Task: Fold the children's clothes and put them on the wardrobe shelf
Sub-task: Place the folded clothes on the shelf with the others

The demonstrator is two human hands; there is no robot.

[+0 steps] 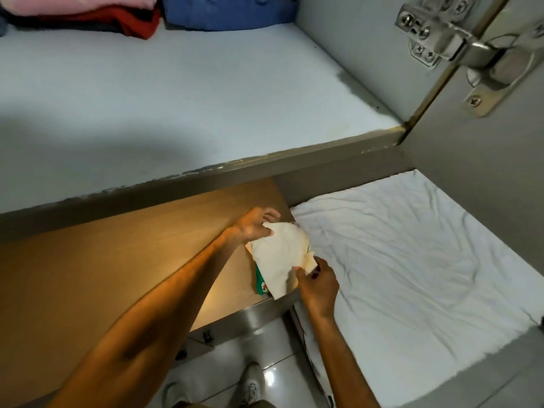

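Note:
A small cream-coloured garment point(281, 256) lies folded over a green piece with a printed patch point(260, 282) at the right end of a wooden surface point(117, 260). My left hand point(254, 225) grips the cream garment's far corner. My right hand point(319, 285) pinches its near right edge. The wardrobe shelf point(176, 107) spreads pale and wide above. At the shelf's far left sit folded pink and red clothes point(88, 16), and beside them a folded blue garment point(229, 13).
A bed with a rumpled white sheet point(412, 260) lies to the right of the wooden surface. The wardrobe's side wall point(353, 54) carries a metal door hinge point(441, 39) at the upper right. A glossy tiled floor and my shoe point(253, 384) show below.

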